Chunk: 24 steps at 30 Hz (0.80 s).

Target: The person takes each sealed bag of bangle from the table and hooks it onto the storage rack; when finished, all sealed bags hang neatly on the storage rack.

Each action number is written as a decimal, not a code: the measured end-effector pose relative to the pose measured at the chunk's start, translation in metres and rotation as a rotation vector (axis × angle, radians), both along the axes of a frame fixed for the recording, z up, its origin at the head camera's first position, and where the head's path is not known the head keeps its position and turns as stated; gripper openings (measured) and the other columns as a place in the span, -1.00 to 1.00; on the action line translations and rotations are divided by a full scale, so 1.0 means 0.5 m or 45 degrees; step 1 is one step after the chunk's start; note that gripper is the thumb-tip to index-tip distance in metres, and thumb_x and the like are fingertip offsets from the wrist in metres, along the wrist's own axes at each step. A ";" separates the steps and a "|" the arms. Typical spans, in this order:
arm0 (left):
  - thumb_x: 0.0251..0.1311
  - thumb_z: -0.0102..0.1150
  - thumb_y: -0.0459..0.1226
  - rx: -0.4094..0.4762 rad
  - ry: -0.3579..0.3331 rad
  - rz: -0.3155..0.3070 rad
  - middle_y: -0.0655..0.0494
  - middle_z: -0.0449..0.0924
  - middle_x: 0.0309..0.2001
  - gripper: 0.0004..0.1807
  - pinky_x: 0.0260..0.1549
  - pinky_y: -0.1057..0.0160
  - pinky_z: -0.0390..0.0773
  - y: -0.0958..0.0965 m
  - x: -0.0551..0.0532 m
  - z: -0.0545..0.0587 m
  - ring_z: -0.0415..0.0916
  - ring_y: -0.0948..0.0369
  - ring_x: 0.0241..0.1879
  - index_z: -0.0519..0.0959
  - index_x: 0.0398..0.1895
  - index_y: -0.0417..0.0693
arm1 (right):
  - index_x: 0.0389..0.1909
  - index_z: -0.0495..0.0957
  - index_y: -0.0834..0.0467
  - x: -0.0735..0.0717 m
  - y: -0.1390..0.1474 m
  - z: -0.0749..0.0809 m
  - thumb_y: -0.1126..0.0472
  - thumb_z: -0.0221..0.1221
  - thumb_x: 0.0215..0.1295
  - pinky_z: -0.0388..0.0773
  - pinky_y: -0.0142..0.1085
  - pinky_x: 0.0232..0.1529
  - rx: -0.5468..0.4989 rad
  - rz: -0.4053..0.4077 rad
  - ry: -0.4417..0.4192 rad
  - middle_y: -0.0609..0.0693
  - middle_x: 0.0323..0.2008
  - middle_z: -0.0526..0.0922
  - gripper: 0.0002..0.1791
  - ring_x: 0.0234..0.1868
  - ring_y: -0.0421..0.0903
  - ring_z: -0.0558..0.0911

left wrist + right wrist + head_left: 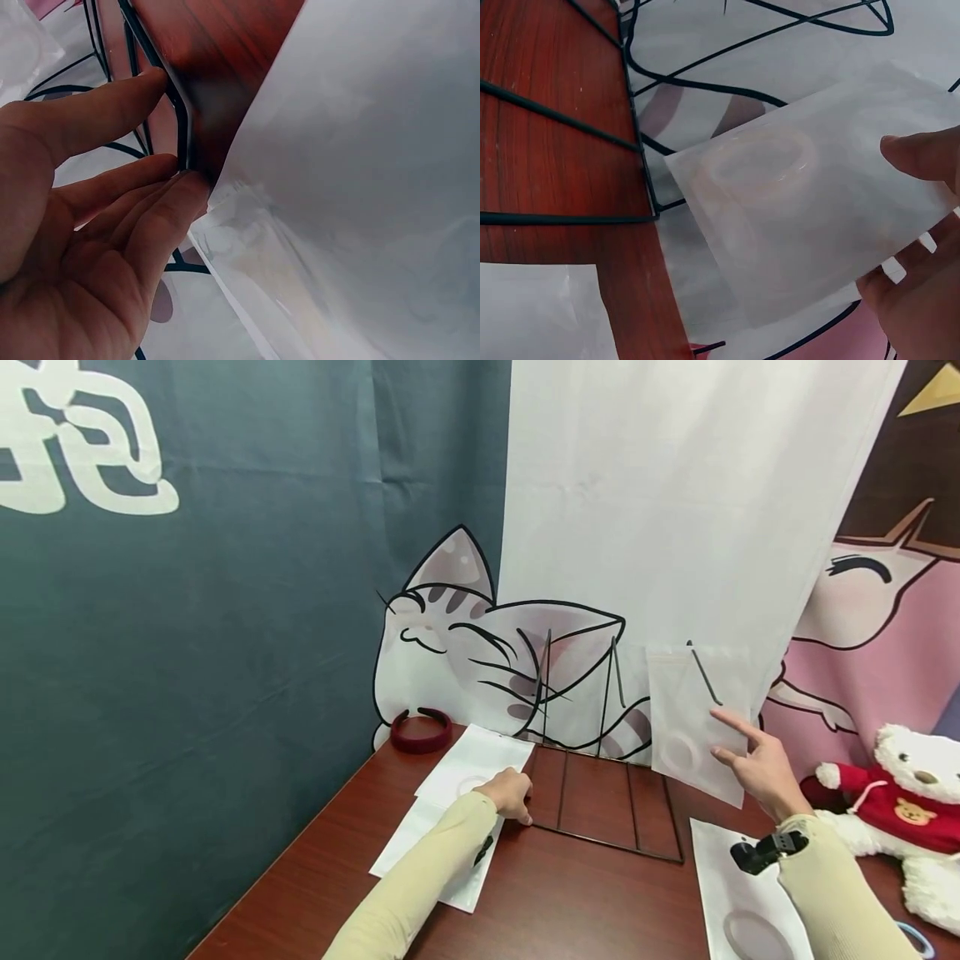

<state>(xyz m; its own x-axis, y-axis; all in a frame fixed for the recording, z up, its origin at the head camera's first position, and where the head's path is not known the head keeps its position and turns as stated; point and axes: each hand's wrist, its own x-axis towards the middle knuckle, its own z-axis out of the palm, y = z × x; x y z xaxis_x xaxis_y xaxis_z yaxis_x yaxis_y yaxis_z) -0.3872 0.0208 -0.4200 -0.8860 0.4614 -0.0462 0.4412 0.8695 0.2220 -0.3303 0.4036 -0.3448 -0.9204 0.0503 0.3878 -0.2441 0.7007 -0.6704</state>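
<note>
A black wire display rack (pixel 637 810) stands on the table, its base lying flat and its hooks at the back. My left hand (pixel 510 793) holds the near left corner of its base; in the left wrist view the thumb and fingers (pixel 191 191) meet the black wire. A white translucent zip bag (pixel 678 718) with a ring-shaped item inside hangs from the right hook (pixel 705 677). My right hand (pixel 765 772) is beside that bag, index finger extended near the hook's end. In the right wrist view its thumb (pixel 915 154) lies over the bag's face.
Overlapping white bags (pixel 427 839) lie left of the rack. Another white bag (pixel 720 877) with a ring shape lies at right. A dark red headband (pixel 422 743) rests at the back left corner. A white teddy bear (pixel 918 806) in red sits at right. Printed curtains hang behind.
</note>
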 end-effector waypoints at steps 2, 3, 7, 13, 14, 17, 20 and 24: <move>0.08 0.65 -0.13 0.000 0.000 -0.002 -0.01 0.75 0.04 -0.51 0.03 0.28 0.63 0.002 0.002 -0.001 0.64 0.12 0.10 0.76 0.06 -0.12 | 0.64 0.24 0.08 0.001 0.005 -0.004 0.22 0.24 0.52 0.41 -0.46 -0.35 -0.019 -0.004 -0.037 0.41 0.53 0.26 -0.27 -0.13 -0.25 0.53; 0.08 0.65 -0.13 0.001 0.001 -0.002 -0.01 0.75 0.03 -0.51 0.02 0.28 0.63 0.002 0.002 -0.001 0.64 0.12 0.10 0.76 0.06 -0.12 | 0.64 0.23 0.09 0.002 0.008 -0.007 0.22 0.24 0.52 0.46 -0.42 -0.40 -0.031 0.000 -0.054 0.46 0.50 0.26 -0.27 -0.23 -0.28 0.52; 0.07 0.66 -0.14 0.007 0.012 -0.004 0.00 0.76 0.01 -0.52 0.01 0.28 0.64 0.003 0.003 -0.003 0.66 0.13 0.06 0.76 0.04 -0.12 | 0.64 0.19 0.16 0.006 0.020 -0.021 0.21 0.24 0.52 0.59 -0.35 -0.43 -0.056 0.026 -0.104 0.60 0.40 0.30 -0.24 -0.25 -0.40 0.47; 0.06 0.66 -0.13 0.016 0.010 -0.006 -0.01 0.76 0.03 -0.51 0.04 0.26 0.64 0.005 0.002 -0.003 0.66 0.10 0.09 0.76 0.05 -0.11 | 0.64 0.17 0.25 0.014 0.044 -0.058 0.18 0.26 0.52 0.57 -0.46 -0.26 0.035 0.024 -0.162 0.54 0.38 0.44 -0.22 -0.12 -0.58 0.47; 0.06 0.66 -0.13 0.018 0.009 -0.008 -0.01 0.76 0.03 -0.50 0.04 0.25 0.64 0.006 0.002 -0.003 0.66 0.10 0.10 0.76 0.06 -0.11 | 0.63 0.18 0.26 0.016 0.050 -0.064 0.18 0.26 0.52 0.55 -0.49 -0.25 0.060 0.017 -0.173 0.52 0.37 0.46 -0.22 -0.12 -0.56 0.48; 0.06 0.66 -0.13 0.012 0.013 -0.012 -0.01 0.76 0.02 -0.51 0.05 0.25 0.64 0.007 0.000 -0.004 0.65 0.10 0.09 0.76 0.05 -0.11 | 0.60 0.21 0.32 0.022 0.070 -0.084 0.17 0.26 0.51 0.53 -0.49 -0.21 0.152 -0.014 -0.204 0.50 0.32 0.53 -0.24 0.00 -0.17 0.67; 0.06 0.66 -0.14 0.013 0.014 -0.016 0.00 0.76 0.01 -0.52 0.04 0.26 0.64 0.008 -0.001 -0.006 0.65 0.11 0.08 0.76 0.04 -0.12 | 0.56 0.23 0.39 0.031 0.093 -0.100 0.17 0.26 0.51 0.59 -0.31 -0.11 0.189 -0.014 -0.268 0.52 0.28 0.55 -0.25 0.22 0.34 0.61; 0.06 0.66 -0.14 0.013 0.020 -0.022 0.00 0.76 -0.03 -0.54 0.00 0.26 0.64 0.007 -0.003 -0.006 0.66 0.12 0.03 0.77 0.01 -0.12 | 0.49 0.26 0.48 0.042 0.127 -0.124 0.17 0.30 0.46 0.61 -0.20 -0.13 0.221 -0.017 -0.331 0.53 0.23 0.58 -0.25 0.25 0.46 0.55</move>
<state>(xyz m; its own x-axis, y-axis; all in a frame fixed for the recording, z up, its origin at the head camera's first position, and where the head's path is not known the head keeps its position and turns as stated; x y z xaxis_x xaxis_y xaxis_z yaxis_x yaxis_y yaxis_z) -0.3885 0.0245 -0.4232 -0.8786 0.4767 -0.0277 0.4593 0.8596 0.2240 -0.3091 0.4670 -0.4069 -0.9896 0.0165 0.1432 -0.0703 0.8119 -0.5795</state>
